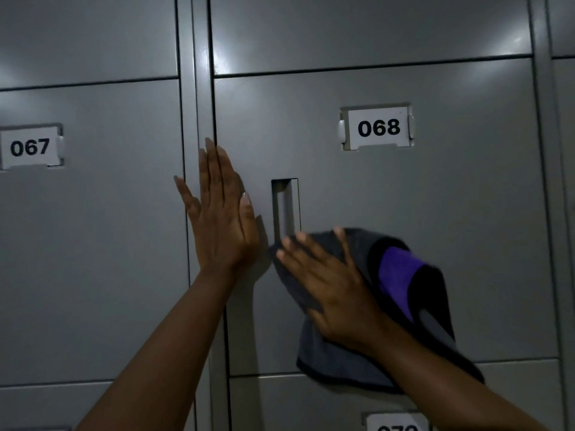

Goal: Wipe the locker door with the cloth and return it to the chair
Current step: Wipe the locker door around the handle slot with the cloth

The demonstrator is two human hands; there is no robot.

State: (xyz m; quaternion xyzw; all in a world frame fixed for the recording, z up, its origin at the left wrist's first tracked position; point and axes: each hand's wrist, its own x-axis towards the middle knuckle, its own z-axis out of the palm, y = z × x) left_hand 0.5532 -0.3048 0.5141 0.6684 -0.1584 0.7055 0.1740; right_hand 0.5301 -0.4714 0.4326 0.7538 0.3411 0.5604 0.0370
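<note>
The grey metal locker door (pixel 451 213) labelled 068 fills the middle and right of the view. My right hand (pixel 329 284) lies flat on a grey cloth (pixel 336 359) with a black edge and a purple patch, pressing it against the door just below the recessed handle (pixel 285 206). The cloth hangs down past the door's lower edge. My left hand (pixel 222 213) rests flat and open against the door's left edge and the frame, fingers pointing up, holding nothing. The chair is out of view.
Locker 067 (pixel 93 228) stands to the left, with more grey doors above and below. A number label (pixel 396 424) on the lower locker shows at the bottom edge. A vertical frame post (pixel 199 88) separates the columns.
</note>
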